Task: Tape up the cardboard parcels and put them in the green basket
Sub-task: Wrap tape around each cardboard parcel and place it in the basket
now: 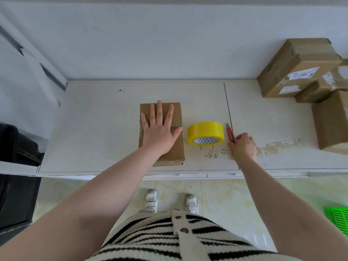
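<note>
A parcel (pixel 162 134) lies on the table (pixel 98 129) under the left hand (pixel 160 129). To its right stands a tape roll (pixel 205 133), then a knife (pixel 230 133) touched by the right hand (pixel 243 146). Stacked boxes (pixel 299 70) sit at the far right, a basket (pixel 338 219) on the floor below.

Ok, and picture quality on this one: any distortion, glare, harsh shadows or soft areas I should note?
Head view: wide-angle bending, the table edge and wall lines curve towards the borders; light is soft and even, with only faint shadows beside the tape roll and parcel; no strong glare; the centre is sharp, while the stacked boxes and green basket at the right edge look softer and stretched.
</note>
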A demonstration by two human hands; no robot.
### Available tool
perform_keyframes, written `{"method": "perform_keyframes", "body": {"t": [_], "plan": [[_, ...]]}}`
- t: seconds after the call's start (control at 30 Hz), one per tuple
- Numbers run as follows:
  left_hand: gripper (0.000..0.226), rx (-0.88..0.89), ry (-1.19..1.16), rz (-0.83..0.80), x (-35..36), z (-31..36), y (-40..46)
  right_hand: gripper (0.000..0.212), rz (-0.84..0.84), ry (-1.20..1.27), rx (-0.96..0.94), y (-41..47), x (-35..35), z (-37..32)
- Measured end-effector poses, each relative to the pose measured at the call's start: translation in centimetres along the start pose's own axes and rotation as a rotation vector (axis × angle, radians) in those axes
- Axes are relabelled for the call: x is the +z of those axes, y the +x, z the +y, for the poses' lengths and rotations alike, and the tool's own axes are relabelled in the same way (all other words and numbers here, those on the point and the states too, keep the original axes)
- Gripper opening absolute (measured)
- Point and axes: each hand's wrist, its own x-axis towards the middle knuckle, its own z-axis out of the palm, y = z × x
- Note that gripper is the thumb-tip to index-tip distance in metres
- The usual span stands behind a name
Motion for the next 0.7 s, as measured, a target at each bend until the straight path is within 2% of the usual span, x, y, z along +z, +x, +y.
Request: {"method": "perform_keyframes", "body": {"t": [0.13,0.23,0.33,0.4,0.43,0.5,0.57,0.7], "plan": [[0.078,0.004,-0.001,-0.012,-0.1,-0.1,0.0,0.022,-0.036,0.124,0.040,0.5,-0.2,-0.2],[0.077,0.002,0.006,-0.010,-0.2,-0.1,0.0,0.021,0.007,0.408,0.008,0.7,-2.3,-2.0],[0.078,0.007,-0.001,0.005,-0.2,0.0,-0.2,0.010,0.076,0.651,-0.110,-0.7,-5.8,-6.5],[0.077,0.016,-0.020,0.019,-0.2,0.0,-0.3,0.007,-0.072,0.768,-0.217,-2.5,-7.2,-9.5],[0.077,0.019,-0.026,0.023,-0.2,-0.1,-0.3,0.008,-0.201,0.754,-0.275,-3.6,-7.5,-10.7],[0.076,0.019,-0.031,0.019,-0.3,-0.1,-0.3,0.011,-0.406,0.547,-0.360,-5.6,-7.0,-12.2],[0.076,0.020,-0.037,0.013,-0.3,-0.2,-0.3,0.021,-0.422,0.277,-0.404,-6.5,-6.2,-12.5],[0.075,0.037,-0.031,0.020,-0.3,-0.6,-0.5,0.034,-0.388,0.061,-0.391,-6.2,-5.5,-11.5]]}}
